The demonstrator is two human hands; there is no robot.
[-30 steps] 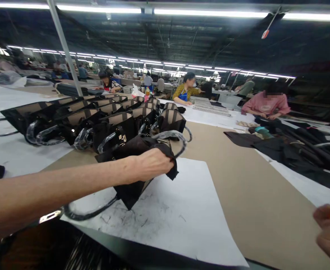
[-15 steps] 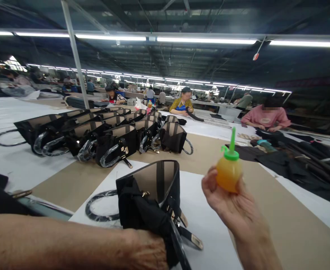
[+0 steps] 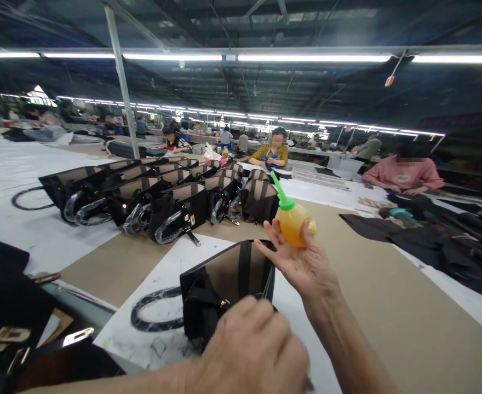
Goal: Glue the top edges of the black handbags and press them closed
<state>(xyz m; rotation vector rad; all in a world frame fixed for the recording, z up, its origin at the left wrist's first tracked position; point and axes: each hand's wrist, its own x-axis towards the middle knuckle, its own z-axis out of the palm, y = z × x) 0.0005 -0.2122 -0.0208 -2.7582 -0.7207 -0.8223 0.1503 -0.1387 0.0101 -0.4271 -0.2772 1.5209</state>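
Observation:
In my right hand is a squeeze bottle with yellow-orange liquid and a green nozzle, tilted to the left. Thumb and fingers hold its round body above the far rim of a black handbag. That bag stands on the white sheet with its beige lining showing and a plastic-wrapped handle out to the left. My left hand, curled with knuckles up, is in front of the bag and covers its lower right side. Whatever its fingers grip is hidden beneath.
Several similar black bags stand in rows beyond. More black bag parts with gold hardware lie at the near left. Dark fabric pieces cover the right side. A person in pink and another in yellow sit across the table.
My right hand has moved left with the squeeze bottle, which now tips leftward. My left hand has come up and right from the bag's lower front, its knuckles now showing.

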